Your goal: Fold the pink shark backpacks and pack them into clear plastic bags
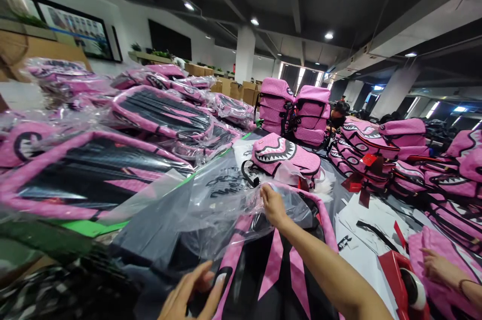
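A pink and black backpack (251, 280) lies in front of me with its black back panel facing up. My right hand (274, 205) is closed on a clear plastic bag (226, 204) at the backpack's far end. The thin film spreads to the left over the table and covers part of the pink edge. At the backpack's near left side is my left hand (192, 296), fingers apart and holding nothing I can see. Just beyond, a pink backpack with a toothed shark mouth (284, 155) rests on more clear film.
Plastic-wrapped backpacks (161, 111) are heaped on the left. Stacked pink backpacks (276, 104) stand at the back, with more (369, 144) on the right. A red tape dispenser (402, 285) sits near a co-worker's hand (440, 264). Another person (339, 111) is farther back.
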The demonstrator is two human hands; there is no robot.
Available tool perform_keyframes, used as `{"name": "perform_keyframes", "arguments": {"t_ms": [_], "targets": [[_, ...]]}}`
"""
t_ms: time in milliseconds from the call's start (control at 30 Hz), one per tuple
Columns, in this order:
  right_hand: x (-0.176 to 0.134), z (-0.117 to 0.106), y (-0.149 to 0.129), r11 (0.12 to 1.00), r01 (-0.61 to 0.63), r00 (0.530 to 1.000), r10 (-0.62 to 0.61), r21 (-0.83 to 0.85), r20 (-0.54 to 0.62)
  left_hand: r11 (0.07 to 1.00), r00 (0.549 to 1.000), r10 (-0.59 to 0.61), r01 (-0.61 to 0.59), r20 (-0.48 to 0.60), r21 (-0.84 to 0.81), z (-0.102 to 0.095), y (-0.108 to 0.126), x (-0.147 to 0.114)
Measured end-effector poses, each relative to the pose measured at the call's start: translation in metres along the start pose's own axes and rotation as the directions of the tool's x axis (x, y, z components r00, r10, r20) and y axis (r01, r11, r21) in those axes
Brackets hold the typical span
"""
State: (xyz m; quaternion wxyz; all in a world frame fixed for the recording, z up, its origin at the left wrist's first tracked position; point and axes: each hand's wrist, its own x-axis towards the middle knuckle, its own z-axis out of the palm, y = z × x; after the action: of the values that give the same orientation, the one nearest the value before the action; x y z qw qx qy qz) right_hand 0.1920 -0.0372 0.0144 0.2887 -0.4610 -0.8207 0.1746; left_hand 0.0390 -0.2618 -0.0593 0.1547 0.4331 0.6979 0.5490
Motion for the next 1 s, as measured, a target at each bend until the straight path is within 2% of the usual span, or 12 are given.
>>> {"name": "perform_keyframes", "arguments": {"t_ms": [100, 167, 267, 333, 400, 500, 567, 633, 700, 800, 900, 1000], "targets": [[-0.013, 0.014, -0.022, 0.959, 0.237, 0.972, -0.232, -0.156, 0.050, 0.910, 0.913, 0.366, -0.310, -0.182, 0.276, -0.018, 0.032, 0.020], [-0.025, 0.016, -0.032, 0.828, 0.482, 0.876, -0.446, -0.286, 0.184, 0.794, 0.843, 0.517, -0.408, -0.147, 0.451, -0.028, 0.042, 0.052], [-0.040, 0.004, -0.031, 0.647, 0.639, 0.769, -0.559, -0.417, 0.311, 0.730, 0.891, 0.442, -0.426, 0.106, 0.534, -0.034, 0.025, 0.093], [-0.046, -0.007, -0.023, 0.608, 0.627, 0.776, -0.542, -0.487, 0.323, 0.751, 0.909, 0.322, -0.415, 0.264, 0.514, -0.026, 0.005, 0.104], [-0.050, -0.015, -0.017, 0.591, 0.614, 0.786, -0.522, -0.523, 0.332, 0.767, 0.914, 0.319, -0.405, 0.253, 0.498, -0.010, -0.004, 0.101], [-0.053, -0.018, -0.016, 0.533, 0.690, 0.719, -0.578, -0.489, 0.385, 0.740, 0.843, 0.476, -0.538, 0.251, 0.404, 0.013, 0.017, 0.091], [-0.054, -0.019, -0.020, 0.479, 0.746, 0.659, -0.628, -0.462, 0.414, 0.700, 0.765, 0.503, -0.634, 0.402, 0.329, 0.019, 0.042, 0.091], [-0.054, -0.022, -0.021, 0.451, 0.770, 0.629, -0.653, -0.451, 0.421, 0.659, 0.728, 0.448, -0.661, 0.520, 0.358, 0.015, 0.060, 0.096], [-0.055, -0.028, -0.018, 0.456, 0.764, 0.634, -0.665, -0.457, 0.395, 0.601, 0.742, 0.395, -0.655, 0.542, 0.458, 0.002, 0.061, 0.101], [-0.057, -0.036, -0.007, 0.518, 0.688, 0.706, -0.638, -0.508, 0.307, 0.542, 0.763, 0.443, -0.646, 0.471, 0.538, -0.021, 0.038, 0.097], [-0.061, -0.035, -0.001, 0.569, 0.638, 0.752, -0.606, -0.520, 0.260, 0.674, 0.801, 0.382, -0.583, 0.462, 0.454, -0.032, 0.007, 0.084], [-0.064, -0.029, -0.005, 0.556, 0.688, 0.703, -0.671, -0.467, 0.236, 0.805, 0.877, 0.177, -0.390, 0.446, 0.448, -0.029, -0.020, 0.066]]}}
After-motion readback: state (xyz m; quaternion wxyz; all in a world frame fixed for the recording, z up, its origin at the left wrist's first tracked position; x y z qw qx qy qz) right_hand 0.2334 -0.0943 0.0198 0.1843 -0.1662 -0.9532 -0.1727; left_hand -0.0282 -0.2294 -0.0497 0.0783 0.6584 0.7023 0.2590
